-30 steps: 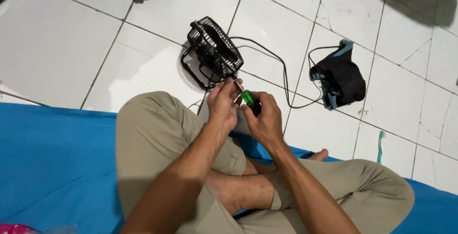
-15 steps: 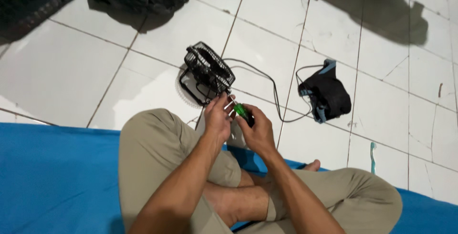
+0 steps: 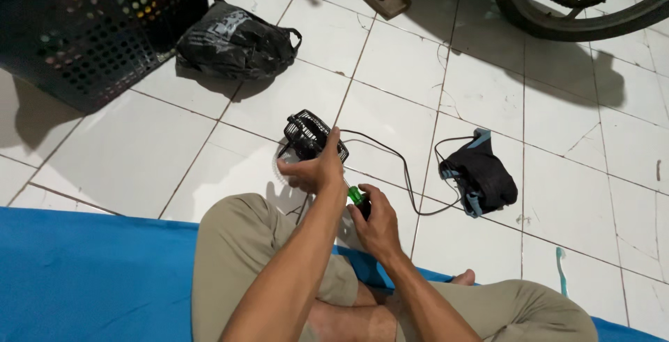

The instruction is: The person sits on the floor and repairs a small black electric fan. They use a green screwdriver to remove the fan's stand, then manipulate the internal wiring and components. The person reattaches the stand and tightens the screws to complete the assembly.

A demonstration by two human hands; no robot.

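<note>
one small black fan [image 3: 306, 136] on the white tile floor [image 3: 174, 147], gripped by the left hand [image 3: 317, 171]. one green-handled screwdriver [image 3: 357, 196], clenched in the right hand [image 3: 376, 227] just beside the fan. nearby: one black cord [image 3: 404, 175], one dark cloth bundle [image 3: 481, 178], one black bag [image 3: 233, 42], one black perforated basket [image 3: 90, 21], one blue mat [image 3: 83, 279].

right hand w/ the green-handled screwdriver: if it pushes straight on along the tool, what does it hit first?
Most likely the small black fan. The right hand aims the screwdriver up-left at it, and the left hand on the fan lies close to that line. Depth is unclear.
</note>
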